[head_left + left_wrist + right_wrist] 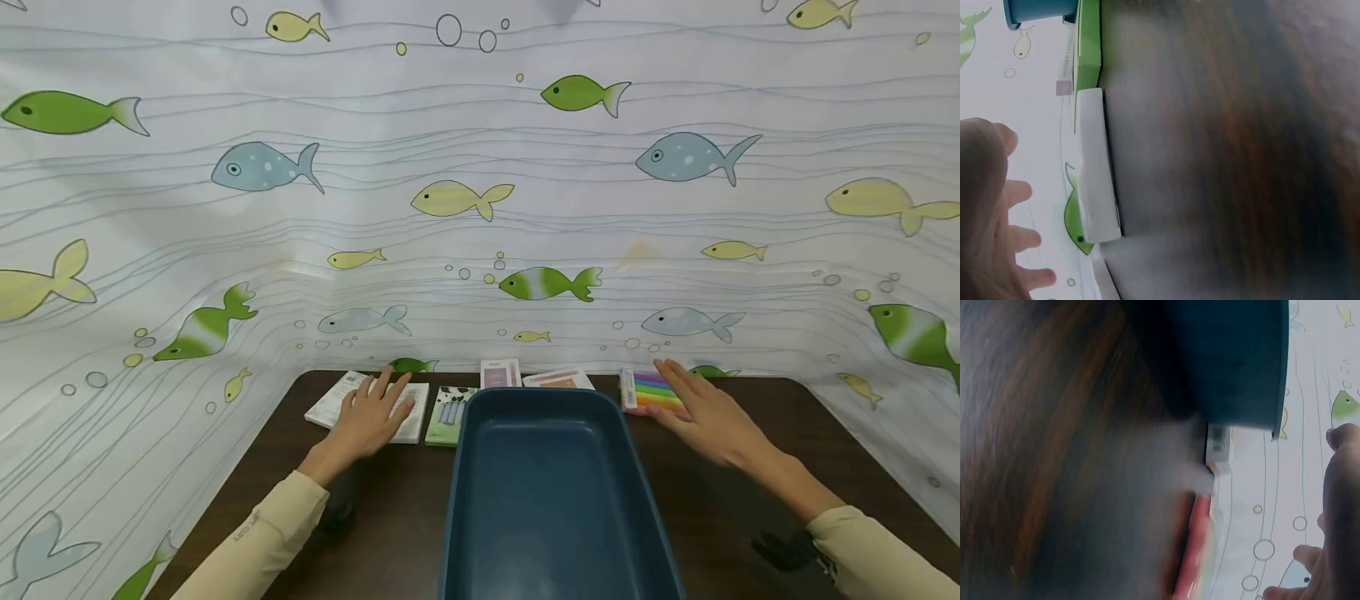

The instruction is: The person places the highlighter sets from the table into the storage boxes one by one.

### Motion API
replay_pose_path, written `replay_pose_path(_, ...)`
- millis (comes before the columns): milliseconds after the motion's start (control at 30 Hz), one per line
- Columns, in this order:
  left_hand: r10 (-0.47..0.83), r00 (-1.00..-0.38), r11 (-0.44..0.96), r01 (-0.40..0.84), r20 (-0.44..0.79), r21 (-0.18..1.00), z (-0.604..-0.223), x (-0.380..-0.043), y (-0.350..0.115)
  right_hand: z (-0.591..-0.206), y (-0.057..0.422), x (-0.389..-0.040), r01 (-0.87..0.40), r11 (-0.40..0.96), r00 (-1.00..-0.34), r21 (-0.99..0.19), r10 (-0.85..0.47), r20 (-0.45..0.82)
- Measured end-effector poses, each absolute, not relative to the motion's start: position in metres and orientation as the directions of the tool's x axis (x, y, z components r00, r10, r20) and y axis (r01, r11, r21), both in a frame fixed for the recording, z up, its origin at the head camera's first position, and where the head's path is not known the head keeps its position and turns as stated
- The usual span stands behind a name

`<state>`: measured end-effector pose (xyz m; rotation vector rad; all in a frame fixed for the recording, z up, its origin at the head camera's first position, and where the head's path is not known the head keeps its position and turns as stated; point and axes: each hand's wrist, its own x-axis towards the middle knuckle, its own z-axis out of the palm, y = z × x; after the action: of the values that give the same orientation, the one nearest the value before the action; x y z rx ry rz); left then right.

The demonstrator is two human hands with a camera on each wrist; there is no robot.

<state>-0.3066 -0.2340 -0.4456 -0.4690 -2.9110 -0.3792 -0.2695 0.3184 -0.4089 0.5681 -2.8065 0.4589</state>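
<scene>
While the white packet (341,402) lies at the table's (750,467) far left edge, my left hand (371,421) rests flat on it, fingers spread. My right hand (708,417), fingers straight and close together, touches the rainbow-striped pack (647,390) right of the blue tub (551,492). A green packet (444,414) sits between.

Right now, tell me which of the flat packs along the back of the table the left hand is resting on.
The white pack at the far left of the row. The left hand lies on it with straight fingers; the green pack beside it is untouched.
</scene>
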Motion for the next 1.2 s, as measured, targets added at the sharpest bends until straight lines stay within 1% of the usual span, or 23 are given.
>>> replay_pose_path(133,0.283,-0.935,0.915,0.330,0.212,0.233,-0.439,-0.299,-0.236,-0.412,0.310,-0.268,-0.455,0.841,-0.882,-0.293,-0.380,0.279)
replay_pose_path(300,0.275,-0.938,0.917,0.322,0.209,0.235,-0.435,-0.293,-0.239,-0.413,0.301,-0.267,-0.487,0.790,-0.871,-0.373,-0.405,0.278)
replay_pose_path(467,0.260,-0.940,0.924,0.308,0.218,0.226,-0.434,-0.293,-0.246,-0.415,0.288,-0.272,-0.510,0.688,-0.860,-0.517,-0.431,0.274)
replay_pose_path(633,0.235,-0.956,0.929,0.274,0.176,0.248,-0.437,-0.295,-0.254,-0.417,0.278,-0.276,-0.535,0.581,-0.837,-0.613,-0.465,0.289)
replay_pose_path(833,0.190,-0.968,0.929,0.231,0.165,0.288,-0.441,-0.296,-0.264,-0.421,0.273,-0.278,-0.487,0.472,-0.841,-0.735,-0.480,0.249)
replay_pose_path(933,0.164,-0.974,0.936,0.204,0.156,0.288,-0.441,-0.297,-0.270,-0.425,0.272,-0.279,-0.460,0.440,-0.845,-0.771,-0.483,0.228)
replay_pose_path(1200,0.103,-0.988,0.948,0.133,0.119,0.290,-0.440,-0.297,-0.285,-0.434,0.273,-0.284,-0.417,0.279,-0.815,-0.865,-0.536,0.220)
